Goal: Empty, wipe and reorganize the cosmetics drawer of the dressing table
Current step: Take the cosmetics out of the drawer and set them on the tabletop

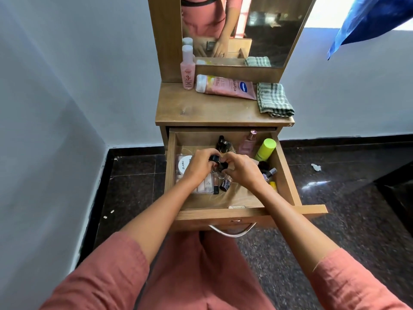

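Currently emptying is judged in hand: small dark bottles (pixel 215 158) are held mid-drawer, left grip (pixel 199 166) and right grip (pixel 243 170) curled round them, the drawer (pixel 285 175) mostly full; a lift onto the bench (pixel 212 108) is called for next.

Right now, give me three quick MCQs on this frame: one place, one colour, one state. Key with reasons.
1. The checked cloth lies:
A. on the floor
B. on the tabletop, right side
C. hanging on the wall

2. The tall bottle at the back right of the drawer is:
A. lime green
B. red
C. blue

3. The pink tube is:
A. standing upright
B. inside the drawer
C. lying on its side

Key:
1 B, it sits folded at the tabletop's right edge.
2 A, its body and cap are lime green.
3 C, it lies flat on the tabletop, while the left hand and right hand grip small dark bottles in the drawer.
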The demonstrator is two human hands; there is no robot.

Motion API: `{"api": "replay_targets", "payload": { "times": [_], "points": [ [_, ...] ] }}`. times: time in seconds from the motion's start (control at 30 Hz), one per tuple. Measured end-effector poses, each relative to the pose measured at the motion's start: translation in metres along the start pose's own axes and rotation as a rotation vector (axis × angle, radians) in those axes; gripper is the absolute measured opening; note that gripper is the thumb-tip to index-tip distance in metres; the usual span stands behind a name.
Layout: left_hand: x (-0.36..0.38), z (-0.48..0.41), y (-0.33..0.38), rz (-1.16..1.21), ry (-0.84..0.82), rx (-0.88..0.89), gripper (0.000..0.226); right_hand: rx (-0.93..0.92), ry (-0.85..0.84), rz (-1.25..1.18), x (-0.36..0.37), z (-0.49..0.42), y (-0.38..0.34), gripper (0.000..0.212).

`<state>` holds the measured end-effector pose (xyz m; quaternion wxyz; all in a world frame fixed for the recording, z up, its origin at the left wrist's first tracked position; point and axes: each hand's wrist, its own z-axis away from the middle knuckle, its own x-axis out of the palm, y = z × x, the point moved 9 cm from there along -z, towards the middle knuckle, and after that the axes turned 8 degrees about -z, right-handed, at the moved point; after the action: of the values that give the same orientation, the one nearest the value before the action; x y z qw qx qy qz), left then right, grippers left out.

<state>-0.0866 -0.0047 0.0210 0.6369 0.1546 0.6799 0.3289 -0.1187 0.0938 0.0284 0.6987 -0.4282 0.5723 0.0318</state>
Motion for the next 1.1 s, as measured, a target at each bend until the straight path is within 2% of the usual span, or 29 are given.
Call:
{"api": "replay_targets", "payload": {
  "times": [0.1, 0.3, 0.47, 0.7, 0.9, 1.1],
  "points": [
    [-0.011, 0.001, 0.0, 0.061, 0.029, -0.026, 0.032, 0.069, 0.054, -0.188, -0.011, 0.0, 0.01, 0.031],
    [-0.055, 0.001, 0.014, 0.126, 0.139, -0.012, 0.033, 0.079, 0.132, -0.444, -0.043, -0.005, 0.004, 0.028],
    [-0.089, -0.009, 0.029, 0.132, 0.156, 0.064, 0.034, 0.005, 0.197, -0.493, -0.071, -0.023, -0.021, 0.026],
    [-0.134, -0.048, 0.033, 0.057, 0.266, 0.064, 0.033, -0.088, 0.312, -0.436, -0.102, -0.07, -0.053, 0.022],
    [-0.156, -0.085, 0.026, 0.012, 0.349, 0.04, 0.035, -0.074, 0.404, -0.429, -0.11, -0.114, -0.059, 0.019],
    [-0.152, -0.112, 0.022, -0.035, 0.369, 0.02, 0.035, -0.069, 0.429, -0.454, -0.102, -0.145, -0.057, 0.016]
  ]
}}
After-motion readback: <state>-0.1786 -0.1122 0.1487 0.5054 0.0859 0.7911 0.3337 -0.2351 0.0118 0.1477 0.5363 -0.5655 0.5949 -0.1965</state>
